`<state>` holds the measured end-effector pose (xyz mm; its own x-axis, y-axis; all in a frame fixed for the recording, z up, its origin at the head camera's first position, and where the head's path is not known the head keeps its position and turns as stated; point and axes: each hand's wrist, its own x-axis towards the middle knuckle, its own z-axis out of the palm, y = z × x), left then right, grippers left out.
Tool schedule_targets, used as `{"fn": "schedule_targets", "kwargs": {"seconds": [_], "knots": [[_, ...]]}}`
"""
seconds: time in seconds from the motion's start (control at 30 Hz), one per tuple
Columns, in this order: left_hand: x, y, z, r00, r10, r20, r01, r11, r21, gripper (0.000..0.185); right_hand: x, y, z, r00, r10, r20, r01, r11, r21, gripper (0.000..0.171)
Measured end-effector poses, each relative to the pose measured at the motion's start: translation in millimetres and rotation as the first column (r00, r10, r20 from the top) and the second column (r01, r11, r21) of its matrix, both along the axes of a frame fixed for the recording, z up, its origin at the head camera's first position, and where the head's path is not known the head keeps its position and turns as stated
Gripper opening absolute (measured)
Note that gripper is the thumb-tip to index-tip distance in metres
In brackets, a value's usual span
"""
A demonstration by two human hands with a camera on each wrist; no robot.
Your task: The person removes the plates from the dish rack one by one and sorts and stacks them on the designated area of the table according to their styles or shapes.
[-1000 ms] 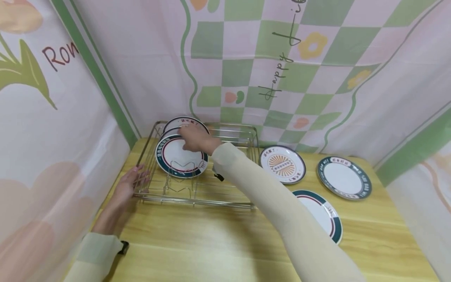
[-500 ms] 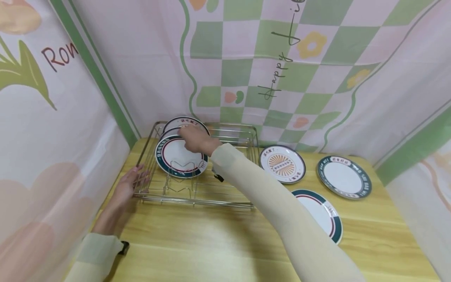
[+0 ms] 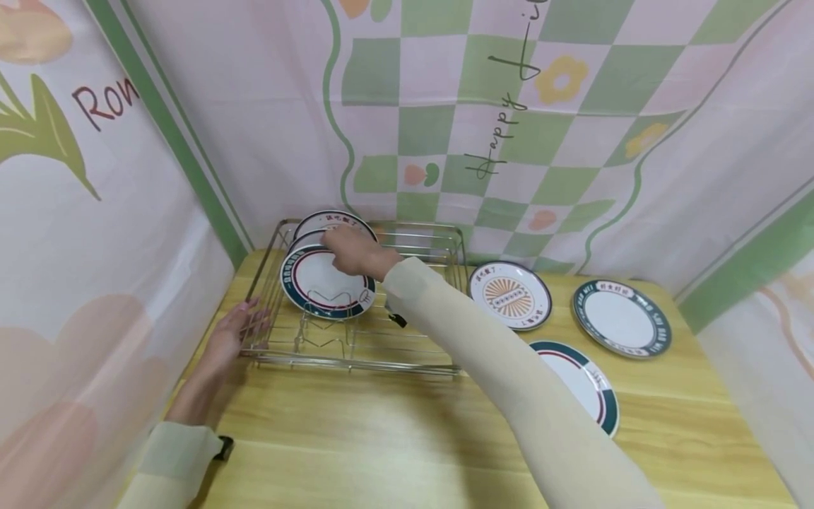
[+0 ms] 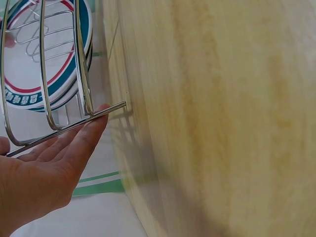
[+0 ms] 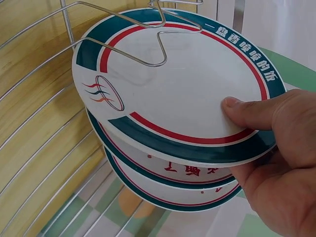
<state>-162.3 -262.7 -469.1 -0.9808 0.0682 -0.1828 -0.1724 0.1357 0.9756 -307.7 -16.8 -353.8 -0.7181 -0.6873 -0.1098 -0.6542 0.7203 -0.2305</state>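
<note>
A silver wire dish rack [image 3: 407, 367] stands on the wooden table, with plates leaning upright in its left half. My right hand [image 3: 356, 251] pinches the upper edge of the front plate [image 3: 324, 283], white with a dark green rim and a red ring. In the right wrist view, the thumb lies on the plate's face and the other fingers are behind it. Behind this plate, two more plates with red lettering [image 5: 190, 168] stand close together. My left hand [image 3: 232, 332] holds the rack's left side, its fingers along the bottom bar in the left wrist view.
To the right of the rack lie a plate with an orange sunburst [image 3: 509, 297], a green-rimmed plate with lettering [image 3: 620, 318], and another green-rimmed plate [image 3: 591, 389] partly hidden by my right sleeve [image 3: 496, 360]. Printed cloth hangs behind and at both sides.
</note>
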Motion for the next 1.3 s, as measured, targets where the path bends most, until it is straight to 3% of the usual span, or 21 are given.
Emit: {"fn": "schedule_targets", "kwargs": {"seconds": [0.27, 0.73, 1.03, 1.3], "knots": [[0.0, 0, 0.0, 1.000, -0.001, -0.002, 0.001, 1.000, 0.002, 0.066, 1.0, 2, 10.9, 0.997, 0.051, -0.054, -0.049, 0.998, 0.033, 0.026], [-0.8, 0, 0.3, 0.999, -0.020, -0.032, 0.019, 1.000, -0.012, 0.069, -1.1, 30, 60.3, 0.995, 0.035, -0.095, -0.035, 0.999, -0.002, 0.032], [-0.2, -3, -1.7, 0.999, -0.038, -0.029, 0.038, 0.999, -0.027, 0.068, -0.2, 58, 83.0, 0.995, 0.048, -0.092, -0.051, 0.998, -0.028, 0.025], [0.4, -1, 0.0, 1.000, -0.024, -0.015, 0.023, 0.999, -0.023, 0.067, 7.7, 82, 102.5, 0.983, 0.046, -0.177, -0.043, 0.999, 0.024, 0.007]]}}
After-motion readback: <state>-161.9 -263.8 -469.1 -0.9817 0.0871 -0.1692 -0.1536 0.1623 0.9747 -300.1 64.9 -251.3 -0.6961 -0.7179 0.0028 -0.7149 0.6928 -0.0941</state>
